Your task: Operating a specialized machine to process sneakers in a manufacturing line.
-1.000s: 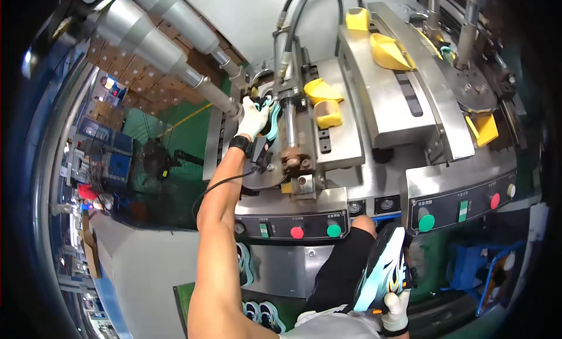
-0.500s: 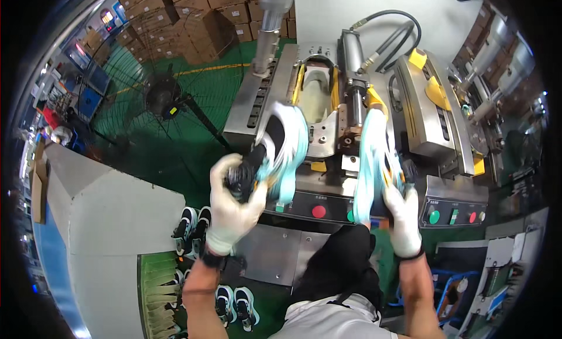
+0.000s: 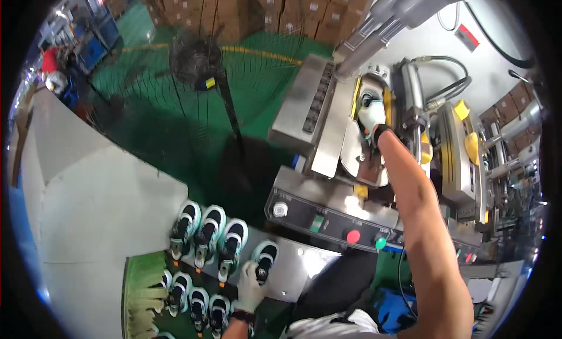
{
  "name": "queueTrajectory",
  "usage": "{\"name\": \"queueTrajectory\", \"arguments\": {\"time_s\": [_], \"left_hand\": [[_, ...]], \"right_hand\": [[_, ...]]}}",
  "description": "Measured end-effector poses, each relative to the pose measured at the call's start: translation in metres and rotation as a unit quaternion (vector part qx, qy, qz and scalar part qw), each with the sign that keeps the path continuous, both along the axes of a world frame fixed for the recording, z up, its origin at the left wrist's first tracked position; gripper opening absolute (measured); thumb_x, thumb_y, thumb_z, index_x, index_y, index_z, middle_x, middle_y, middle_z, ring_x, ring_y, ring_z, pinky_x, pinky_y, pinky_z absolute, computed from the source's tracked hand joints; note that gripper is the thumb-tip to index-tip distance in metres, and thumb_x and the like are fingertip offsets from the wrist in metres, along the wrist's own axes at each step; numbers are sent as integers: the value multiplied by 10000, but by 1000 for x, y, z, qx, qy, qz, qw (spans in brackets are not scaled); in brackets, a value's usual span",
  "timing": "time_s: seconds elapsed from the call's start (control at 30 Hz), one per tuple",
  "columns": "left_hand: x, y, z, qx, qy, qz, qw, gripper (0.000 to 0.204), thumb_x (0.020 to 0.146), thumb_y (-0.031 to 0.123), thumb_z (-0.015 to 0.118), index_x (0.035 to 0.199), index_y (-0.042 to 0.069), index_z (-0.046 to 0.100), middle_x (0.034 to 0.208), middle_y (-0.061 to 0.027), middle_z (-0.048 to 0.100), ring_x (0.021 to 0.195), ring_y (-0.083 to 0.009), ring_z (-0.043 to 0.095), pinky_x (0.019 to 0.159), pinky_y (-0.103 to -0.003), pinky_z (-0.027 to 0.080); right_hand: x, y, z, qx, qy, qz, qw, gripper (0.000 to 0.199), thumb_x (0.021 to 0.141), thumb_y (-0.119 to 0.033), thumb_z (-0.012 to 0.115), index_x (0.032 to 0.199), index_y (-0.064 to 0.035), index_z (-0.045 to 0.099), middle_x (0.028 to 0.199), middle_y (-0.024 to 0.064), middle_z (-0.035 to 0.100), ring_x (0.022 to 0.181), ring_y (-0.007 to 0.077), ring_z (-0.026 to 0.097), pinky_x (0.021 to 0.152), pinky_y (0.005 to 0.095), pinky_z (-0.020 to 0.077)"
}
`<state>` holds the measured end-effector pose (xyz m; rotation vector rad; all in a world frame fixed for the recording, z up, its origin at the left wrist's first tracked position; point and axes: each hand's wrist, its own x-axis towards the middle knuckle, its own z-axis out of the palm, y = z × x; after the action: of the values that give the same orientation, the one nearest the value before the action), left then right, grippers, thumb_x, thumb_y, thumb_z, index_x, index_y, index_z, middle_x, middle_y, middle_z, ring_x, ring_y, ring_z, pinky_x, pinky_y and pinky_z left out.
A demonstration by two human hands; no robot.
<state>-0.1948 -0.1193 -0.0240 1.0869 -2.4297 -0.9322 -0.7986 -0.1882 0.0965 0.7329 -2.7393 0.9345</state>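
Observation:
At the lower middle, my left hand [image 3: 250, 287], in a white glove, grips the heel end of a black sneaker with a white and pale teal sole [image 3: 267, 258]. That sneaker is at the right end of a row of similar sneakers [image 3: 209, 235], by the grey metal panel. My right arm reaches far forward, and my gloved right hand [image 3: 372, 114] is inside the press machine's mould cavity [image 3: 353, 149]. Its fingers close round a dark sneaker [image 3: 367, 98], mostly hidden by the hand and the cavity walls.
A control panel with red and green buttons [image 3: 353, 236] runs along the machine's front. A second press [image 3: 456, 155] stands at the right, a black fan [image 3: 196, 64] at the far left. Green brush-like strips [image 3: 143, 292] and a second row of sneakers [image 3: 199, 307] lie lower left.
Both hands held sneakers before the machine. My left hand has come down to the sneaker row; my right hand has gone forward into the mould cavity. The view has turned left.

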Motion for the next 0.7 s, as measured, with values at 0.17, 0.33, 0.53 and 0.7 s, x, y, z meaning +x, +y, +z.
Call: {"name": "queueTrajectory", "arguments": {"time_s": [0.17,0.33,0.53,0.7], "left_hand": [[-9,-1,-11,32,61,-33,997,556,773,117,777,1238,45,481,1307,-209,564,1102,-432,602,882,-485,526],[-4,-4,-7,25,42,-23,999,526,787,134,764,1223,34,487,1305,-223,587,1123,-434,613,904,-475,527],[-7,-6,-15,34,57,-27,997,526,806,153,760,1243,25,497,1249,-225,626,1071,-428,643,901,-457,533],[-32,7,40,151,50,-97,983,589,804,168,808,1295,17,520,1103,-185,692,1005,-248,698,904,-355,540]], "right_hand": [[-26,14,19,210,1,42,977,333,857,-236,559,1028,15,693,1059,288,680,1005,438,658,902,451,515],[122,52,94,-44,-3,178,983,533,946,-276,597,1338,69,489,992,253,689,926,352,697,766,440,520],[314,256,37,6,45,173,984,786,833,-158,726,1463,100,334,1513,335,323,1437,475,294,1193,508,232],[306,304,-20,205,8,201,958,879,746,-256,783,1424,111,360,1501,363,291,1413,530,265,1169,571,244]]}}
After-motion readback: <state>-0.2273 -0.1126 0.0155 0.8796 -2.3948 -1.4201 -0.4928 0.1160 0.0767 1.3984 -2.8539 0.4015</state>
